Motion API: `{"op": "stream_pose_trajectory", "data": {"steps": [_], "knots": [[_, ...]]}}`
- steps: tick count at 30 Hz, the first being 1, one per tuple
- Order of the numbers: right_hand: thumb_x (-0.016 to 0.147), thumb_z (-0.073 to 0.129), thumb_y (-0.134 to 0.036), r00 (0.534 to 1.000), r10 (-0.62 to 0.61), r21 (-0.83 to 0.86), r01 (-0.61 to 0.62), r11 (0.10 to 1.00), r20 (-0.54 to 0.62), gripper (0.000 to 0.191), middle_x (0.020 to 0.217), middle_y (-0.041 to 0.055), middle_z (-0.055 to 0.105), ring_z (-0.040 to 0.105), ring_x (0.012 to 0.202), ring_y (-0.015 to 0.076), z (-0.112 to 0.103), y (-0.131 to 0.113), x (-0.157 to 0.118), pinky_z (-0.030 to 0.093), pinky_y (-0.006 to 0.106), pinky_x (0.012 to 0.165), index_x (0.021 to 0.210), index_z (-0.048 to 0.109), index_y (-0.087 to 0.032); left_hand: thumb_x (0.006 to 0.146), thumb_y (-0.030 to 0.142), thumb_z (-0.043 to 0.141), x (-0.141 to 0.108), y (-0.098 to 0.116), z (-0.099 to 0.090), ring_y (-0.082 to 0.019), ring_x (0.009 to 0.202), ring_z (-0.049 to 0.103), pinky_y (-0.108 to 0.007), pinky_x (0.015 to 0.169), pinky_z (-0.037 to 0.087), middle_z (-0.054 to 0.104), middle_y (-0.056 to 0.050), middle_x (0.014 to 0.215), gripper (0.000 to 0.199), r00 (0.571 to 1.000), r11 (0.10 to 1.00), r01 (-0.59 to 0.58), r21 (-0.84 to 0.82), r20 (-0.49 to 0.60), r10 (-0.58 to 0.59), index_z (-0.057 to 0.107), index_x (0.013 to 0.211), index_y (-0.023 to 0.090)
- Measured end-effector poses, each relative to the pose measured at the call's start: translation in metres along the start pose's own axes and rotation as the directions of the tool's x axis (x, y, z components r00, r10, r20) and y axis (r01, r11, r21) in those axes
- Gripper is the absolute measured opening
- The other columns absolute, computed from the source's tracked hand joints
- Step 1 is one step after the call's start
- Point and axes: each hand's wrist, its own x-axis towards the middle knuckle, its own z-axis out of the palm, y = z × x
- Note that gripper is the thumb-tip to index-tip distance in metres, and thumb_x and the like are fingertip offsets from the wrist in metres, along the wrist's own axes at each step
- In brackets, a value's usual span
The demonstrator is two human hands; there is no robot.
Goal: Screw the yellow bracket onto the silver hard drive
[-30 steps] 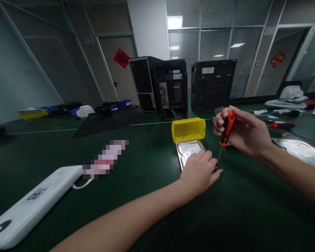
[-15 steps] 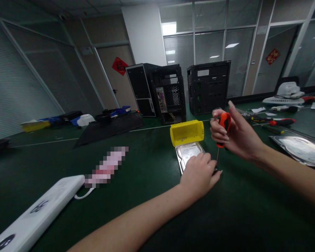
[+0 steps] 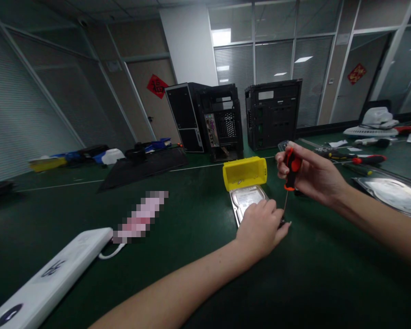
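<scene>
At left on the bench (image 3: 178, 246) lies the white device (image 3: 68, 262); farther right, the hard drive (image 3: 245, 197) lies just before the yellow bin (image 3: 245, 174). Your left hand (image 3: 259, 224) covers the drive's near end; you cannot tell its grip's state. The screwdriver (image 3: 292, 175) points downward beside it, handle held in your right hand (image 3: 313, 173).

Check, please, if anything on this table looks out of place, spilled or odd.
The pink patch beside the white device looks odd: coarse blocks hide its details. Nothing looks spilled around the hard drive.
</scene>
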Motion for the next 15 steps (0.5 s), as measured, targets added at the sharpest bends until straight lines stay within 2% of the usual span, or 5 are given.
{"op": "stream_pose_trajectory", "data": {"steps": [3,6,9,15], "knots": [[0.076,0.054,-0.030,0.999,-0.006,-0.012,0.006,1.000,0.046,0.015,0.061,-0.0042,0.045,0.037,0.047,0.0041,-0.0005,0.0003,0.0013,0.030,0.018,0.044,0.069,0.048,-0.018,0.084,0.041,0.040,0.0004,-0.0001,-0.0007,-0.019,0.084,0.050,-0.031,0.067,0.041,0.052,-0.005,0.088,0.032,1.000,1.000,0.002,-0.006,0.009,-0.002,0.058,0.092,0.015],[0.077,0.050,-0.041,0.998,-0.021,-0.006,0.021,1.000,0.056,0.021,0.052,-0.0060,0.033,0.026,0.040,0.0046,0.0004,0.0010,0.0025,0.020,0.019,0.038,0.071,0.047,-0.021,0.084,0.043,0.040,0.0011,-0.0006,-0.0014,-0.018,0.083,0.051,-0.030,0.066,0.041,0.052,-0.005,0.088,0.034,1.000,1.000,0.000,-0.022,0.024,0.000,0.057,0.093,0.016],[0.078,0.042,-0.050,0.999,-0.029,-0.045,0.031,0.999,0.040,0.029,0.052,-0.0051,0.032,0.025,0.039,0.0056,0.0011,0.0010,0.0028,0.019,0.020,0.038,0.078,0.050,-0.022,0.084,0.044,0.039,0.0017,-0.0013,-0.0013,-0.018,0.083,0.051,-0.030,0.066,0.041,0.053,-0.004,0.088,0.035,1.000,0.999,-0.003,-0.041,0.023,0.004,0.057,0.093,0.016],[0.081,0.040,-0.045,0.997,0.009,-0.038,-0.006,0.999,0.081,0.030,0.054,-0.0037,0.035,0.029,0.042,0.0058,-0.0035,-0.0004,0.0055,0.022,0.020,0.040,0.067,0.045,-0.019,0.084,0.044,0.039,0.0021,-0.0017,0.0001,-0.018,0.082,0.051,-0.029,0.065,0.040,0.053,-0.004,0.087,0.034,1.000,0.999,-0.008,-0.035,0.007,0.009,0.058,0.092,0.016]]}}
